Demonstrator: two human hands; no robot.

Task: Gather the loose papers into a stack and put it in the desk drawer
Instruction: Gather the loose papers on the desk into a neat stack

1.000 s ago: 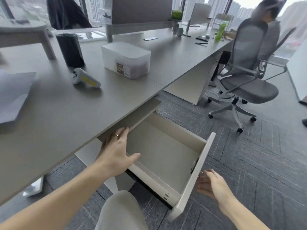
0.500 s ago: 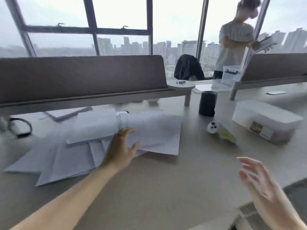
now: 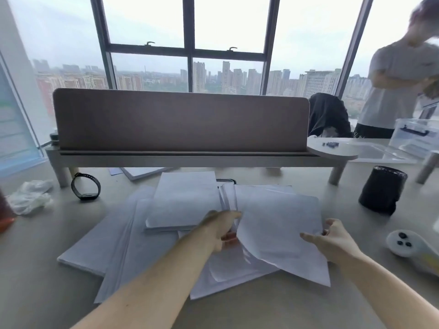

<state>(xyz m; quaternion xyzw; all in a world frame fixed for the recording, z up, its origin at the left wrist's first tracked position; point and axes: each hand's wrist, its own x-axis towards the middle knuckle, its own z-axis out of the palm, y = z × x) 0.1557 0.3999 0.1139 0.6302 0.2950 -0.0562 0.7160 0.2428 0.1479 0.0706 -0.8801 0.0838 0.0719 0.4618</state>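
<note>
Papers (image 3: 180, 205) lie fanned and overlapping across the middle of a pale desk (image 3: 285, 309), in front of a long brown divider panel (image 3: 180, 119) that stands on a raised shelf. Behind the panel, tall windows (image 3: 190, 32) frame a hazy skyline of apartment towers. At far right a second person in a grey T-shirt (image 3: 399, 86) stands beyond the desk, near a clear plastic box (image 3: 415, 136). A black cylinder (image 3: 382, 188) sits upright on the desk to the right of the sheets, with a white controller (image 3: 403, 243) nearer the camera at the right edge. A black wristband (image 3: 85, 186) stands on edge near the shelf's left leg, beside crumpled clear plastic (image 3: 31, 195).

The wearer's left hand (image 3: 218, 229) reaches into the centre of the pile, fingers curled under the lifted left edge of the right-hand bundle; motion blur hides whether they pinch it. The right hand (image 3: 332, 238) rests at that bundle's right edge, thumb laid on top of the upper sheet and fingers bent beside it, loosely parted.
</note>
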